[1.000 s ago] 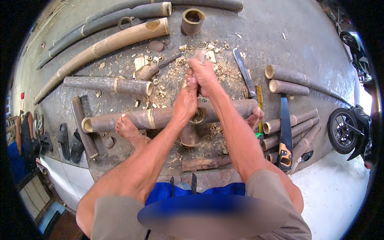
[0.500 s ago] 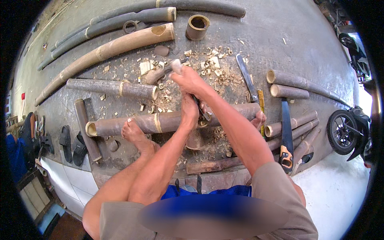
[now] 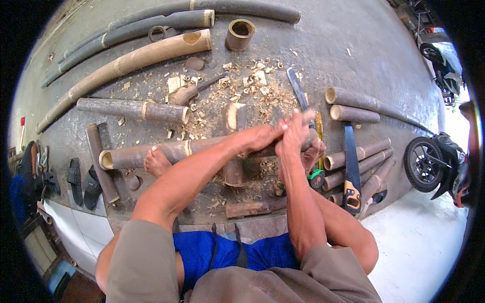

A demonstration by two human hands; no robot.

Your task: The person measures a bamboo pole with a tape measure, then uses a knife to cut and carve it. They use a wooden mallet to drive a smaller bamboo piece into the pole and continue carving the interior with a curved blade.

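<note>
A thick brown bamboo pole (image 3: 134, 158) lies crosswise under my two bare feet. My left hand (image 3: 263, 137) is over its right part, fingers curled against my right hand; whatever they hold is hidden. My right hand (image 3: 293, 135) touches it just above my right foot, its raised fingers smeared by motion, so their grip cannot be made out. Beneath the pole stretches a shorter bamboo piece (image 3: 235, 172), with a pale shaved patch at its far end. Beyond my hands a long, straight dark blade (image 3: 297, 87) lies on the floor.
Wood shavings (image 3: 262, 91) litter the floor around a wooden-handled tool (image 3: 186, 95). A handsaw (image 3: 351, 166) rests over bamboo poles at right, beside a green tape measure (image 3: 317, 178). An upright bamboo cup (image 3: 239, 35) and long poles (image 3: 126, 60) lie beyond. A motorcycle (image 3: 429, 164) stands far right.
My crossed arms have come apart. Both hands have moved right, to above my right foot, uncovering the shaved bamboo end and the wooden-handled tool. The green tape measure now shows.
</note>
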